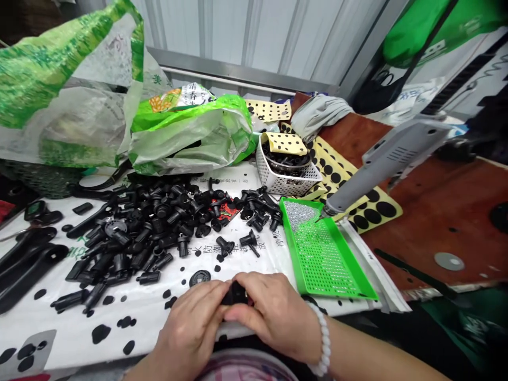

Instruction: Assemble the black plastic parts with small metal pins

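Observation:
Close to my body, at the front edge of the table, both hands meet around a small black plastic part (pixel 237 292). My left hand (pixel 190 317) grips it from the left, fingers closed over its side. My right hand (pixel 273 312), with a pale bead bracelet (pixel 323 338) at the wrist, pinches it from the right between thumb and fingers. Most of the part is covered by my fingers, so its full shape is hidden. Just beyond my hands lie a round dark disc (pixel 199 278) and a large heap of black plastic parts (pixel 146 227).
Right of my hands lies a green perforated tray (pixel 337 286) holding small screws, with a hanging grey electric screwdriver (pixel 369 169) over it. Behind stands a white basket (pixel 273 177). Plastic bags (pixel 190 143) fill the back left; long black handles (pixel 32 270) lie left.

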{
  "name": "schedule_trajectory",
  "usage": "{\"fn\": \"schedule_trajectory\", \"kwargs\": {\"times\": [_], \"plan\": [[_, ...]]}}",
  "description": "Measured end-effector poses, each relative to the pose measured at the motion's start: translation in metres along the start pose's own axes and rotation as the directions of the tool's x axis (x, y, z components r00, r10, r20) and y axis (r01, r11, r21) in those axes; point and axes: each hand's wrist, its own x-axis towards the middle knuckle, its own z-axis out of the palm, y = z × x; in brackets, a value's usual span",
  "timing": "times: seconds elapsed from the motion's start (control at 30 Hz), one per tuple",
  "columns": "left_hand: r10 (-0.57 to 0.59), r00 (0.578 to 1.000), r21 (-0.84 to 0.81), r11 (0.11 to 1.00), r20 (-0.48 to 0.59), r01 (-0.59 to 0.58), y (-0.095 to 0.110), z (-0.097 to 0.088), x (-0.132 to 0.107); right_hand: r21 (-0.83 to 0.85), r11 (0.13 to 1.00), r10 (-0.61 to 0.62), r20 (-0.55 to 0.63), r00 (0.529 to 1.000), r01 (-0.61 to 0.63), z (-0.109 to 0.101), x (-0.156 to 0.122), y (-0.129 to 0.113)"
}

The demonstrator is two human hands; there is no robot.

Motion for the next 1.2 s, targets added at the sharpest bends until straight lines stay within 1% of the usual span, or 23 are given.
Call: {"fn": "schedule_trajectory", "kwargs": {"times": [0.07, 0.13, 0.17, 0.2, 0.27, 0.3, 0.37, 0.4, 0.47, 0.53, 0.6, 0.67, 0.73, 0.77, 0.8, 0.83, 0.87, 0.9, 0.93, 0.97, 1.03, 1.13, 1.2], "plan": [[0.005, 1.0, 0.03, 1.0, -0.03, -0.004, 0.0, 0.003, 0.0, -0.007, 0.992, 0.127, 0.007, 0.992, -0.127, 0.008, 0.0, 0.0], [-0.019, 0.999, 0.01, 1.0, -0.035, 0.02, -0.001, 0.005, 0.001, -0.012, 0.983, 0.183, 0.017, 0.983, -0.182, 0.008, 0.001, 0.0], [-0.039, 0.999, -0.013, 0.999, -0.029, 0.039, -0.001, 0.004, 0.001, -0.005, 0.985, 0.173, 0.009, 0.985, -0.173, 0.005, 0.002, 0.001], [-0.063, 0.998, -0.039, 0.997, -0.018, 0.062, -0.002, 0.003, 0.002, 0.006, 0.991, 0.13, 0.002, 0.992, -0.13, 0.001, 0.003, 0.002], [-0.107, 0.994, -0.096, 0.989, 0.029, 0.11, -0.003, 0.0, 0.004, 0.018, 1.0, -0.019, 0.016, 1.0, 0.018, -0.008, 0.003, 0.004], [-0.118, 0.991, -0.119, 0.985, 0.055, 0.124, -0.004, -0.002, 0.005, 0.018, 0.995, -0.095, 0.04, 0.995, 0.094, -0.012, 0.003, 0.005], [-0.106, 0.991, -0.133, 0.984, 0.079, 0.116, -0.004, -0.003, 0.006, 0.014, 0.985, -0.174, 0.085, 0.981, 0.174, -0.013, 0.002, 0.008], [-0.087, 0.994, -0.119, 0.988, 0.072, 0.095, -0.004, -0.003, 0.007, 0.013, 0.986, -0.165, 0.078, 0.983, 0.165, -0.011, 0.001, 0.009], [-0.046, 0.998, -0.062, 0.997, 0.034, 0.048, -0.004, 0.001, 0.005, 0.041, 0.993, -0.108, 0.008, 0.994, 0.107, -0.003, -0.002, 0.009], [-0.019, 1.0, -0.014, 1.0, 0.013, 0.019, -0.004, 0.005, 0.002, 0.125, 0.991, -0.041, -0.065, 0.997, 0.049, 0.006, -0.004, 0.009], [-0.015, 0.999, 0.002, 1.0, 0.032, 0.015, -0.007, 0.006, 0.0, 0.231, 0.973, -0.004, -0.08, 0.997, 0.022, 0.008, -0.003, 0.009], [-0.024, 0.997, 0.009, 1.0, 0.075, 0.023, -0.014, 0.0, 0.004, 0.282, 0.959, -0.011, -0.044, 0.999, 0.023, 0.003, 0.006, 0.012], [-0.051, 0.995, 0.064, 0.997, 0.087, 0.046, -0.025, -0.013, 0.015, 0.203, 0.978, -0.042, 0.024, 0.999, 0.036, -0.008, 0.022, 0.021], [-0.073, 0.997, 0.133, 0.989, 0.04, 0.067, -0.033, -0.021, 0.024, 0.1, 0.995, -0.037, 0.07, 0.997, 0.029, -0.014, 0.034, 0.028], [-0.095, 0.995, 0.222, 0.971, -0.001, 0.093, -0.041, -0.03, 0.035, -0.067, 0.997, -0.025, 0.107, 0.994, 0.032, -0.019, 0.047, 0.036], [-0.134, 0.991, 0.32, 0.938, -0.023, 0.134, -0.049, -0.039, 0.047, -0.247, 0.968, 0.001, 0.165, 0.986, 0.04, -0.022, 0.06, 0.045], [-0.168, 0.983, 0.414, 0.892, -0.069, 0.181, -0.057, -0.047, 0.059, -0.313, 0.949, 0.023, 0.17, 0.985, 0.032, -0.024, 0.074, 0.054], [-0.214, 0.971, 0.486, 0.841, -0.105, 0.238, -0.065, -0.054, 0.071, -0.349, 0.936, 0.033, 0.175, 0.984, 0.031, -0.024, 0.088, 0.064], [-0.233, 0.965, 0.548, 0.795, -0.118, 0.259, -0.072, -0.06, 0.083, -0.384, 0.922, 0.034, 0.187, 0.982, 0.041, -0.022, 0.1, 0.074], [-0.3, 0.95, 0.595, 0.748, -0.092, 0.294, -0.078, -0.065, 0.093, -0.413, 0.909, 0.033, 0.207, 0.978, 0.057, -0.019, 0.111, 0.082], [-0.382, 0.923, 0.654, 0.685, -0.054, 0.322, -0.087, -0.071, 0.107, -0.455, 0.886, 0.029, 0.256, 0.966, 0.094, -0.011, 0.127, 0.094], [-0.469, 0.883, 0.687, 0.643, 0.006, 0.337, -0.096, -0.077, 0.112, -0.499, 0.857, 0.037, 0.312, 0.949, 0.13, 0.001, 0.138, 0.102], [-0.491, 0.871, 0.686, 0.642, 0.023, 0.344, -0.1, -0.08, 0.108, -0.516, 0.845, 0.042, 0.329, 0.943, 0.142, 0.005, 0.138, 0.102]]}}
